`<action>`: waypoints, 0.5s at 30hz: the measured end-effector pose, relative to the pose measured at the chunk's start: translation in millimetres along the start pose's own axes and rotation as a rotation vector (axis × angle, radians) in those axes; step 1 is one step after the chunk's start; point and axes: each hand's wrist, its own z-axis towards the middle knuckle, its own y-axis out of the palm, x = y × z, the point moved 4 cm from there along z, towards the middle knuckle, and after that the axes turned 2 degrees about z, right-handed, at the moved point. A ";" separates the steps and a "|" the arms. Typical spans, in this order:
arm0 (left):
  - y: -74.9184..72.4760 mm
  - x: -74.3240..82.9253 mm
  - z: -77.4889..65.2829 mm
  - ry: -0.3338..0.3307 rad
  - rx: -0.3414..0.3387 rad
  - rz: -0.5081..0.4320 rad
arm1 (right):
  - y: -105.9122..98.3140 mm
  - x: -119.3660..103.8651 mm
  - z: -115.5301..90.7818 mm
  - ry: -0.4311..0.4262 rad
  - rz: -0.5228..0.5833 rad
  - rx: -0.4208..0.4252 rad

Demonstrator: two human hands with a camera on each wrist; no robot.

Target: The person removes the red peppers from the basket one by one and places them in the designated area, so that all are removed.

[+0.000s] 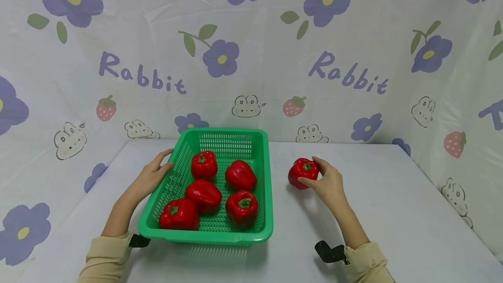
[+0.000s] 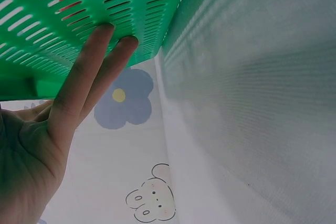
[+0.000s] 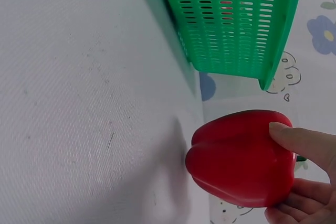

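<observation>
My right hand pinches a red bell pepper by its stem end, thumb on one side and fingers on the other. In the right wrist view this pepper lies on its side over the table, its shadow beside it. To the left stands a green plastic basket with slotted walls, holding several red bell peppers. My left hand is at the basket's left rim. Seen from the left wrist, two straight fingers touch the outside of the slotted wall.
The basket rests on a white table, its peppers spread over the floor with stems facing different ways. Behind the table hangs a pale cloth printed with flowers, rabbits and lettering. A black strap piece sits at the right wrist.
</observation>
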 end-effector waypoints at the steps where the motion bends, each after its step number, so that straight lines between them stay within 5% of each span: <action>1: 0.3 -0.5 0.4 -0.002 -0.002 -0.002 | 0.1 0.1 -0.3 0.004 -0.002 0.000; 15: -0.6 1.1 -2.5 0.010 -0.009 -0.022 | 1.7 1.5 0.0 0.030 -0.015 -0.001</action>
